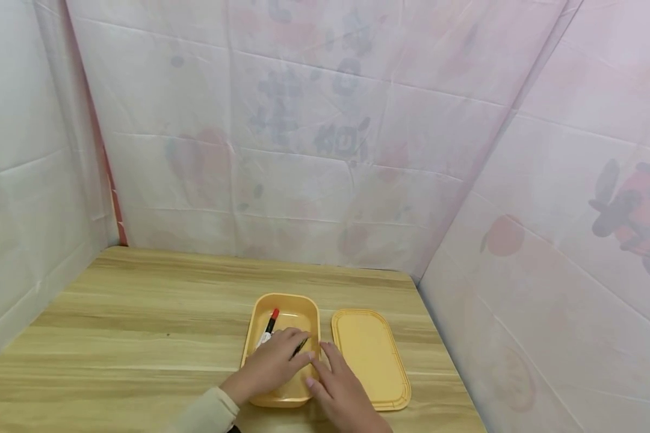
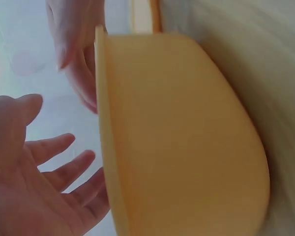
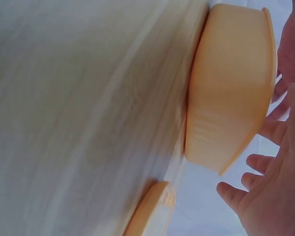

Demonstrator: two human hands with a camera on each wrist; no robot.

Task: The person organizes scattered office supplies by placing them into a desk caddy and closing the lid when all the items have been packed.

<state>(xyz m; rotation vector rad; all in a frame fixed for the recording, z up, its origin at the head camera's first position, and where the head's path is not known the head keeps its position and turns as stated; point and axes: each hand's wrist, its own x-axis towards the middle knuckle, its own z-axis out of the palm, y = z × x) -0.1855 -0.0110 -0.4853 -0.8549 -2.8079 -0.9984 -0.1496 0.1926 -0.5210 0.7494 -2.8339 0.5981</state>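
a yellow box point(image 1: 298, 313) stands uncovered on the wood-grain table point(image 1: 141, 313), its matching lid point(image 1: 360, 343) lying flat at its three o'clock — set aside there, it seems, to leave the inside within reach. a red-capped marker point(image 1: 269, 326) lies in the box, cap toward twelve o'clock, its near end hidden by the left hand point(image 1: 278, 361). that hand comes in over the box from seven o'clock; the left wrist view shows its fingers loosely spread, thumb well apart, nothing between them. a slim dark thing point(image 1: 300, 347) shows between thumb and forefinger from above, probably inside the box, though whether a finger touches it cannot be told.

the right hand point(image 1: 346, 394) comes from five o'clock to the box's right rim, fingers apart and holding nothing — perhaps placed there to steady the wall, though firm contact is not clear. a pale sleeve point(image 1: 211, 409) covers the left forearm.
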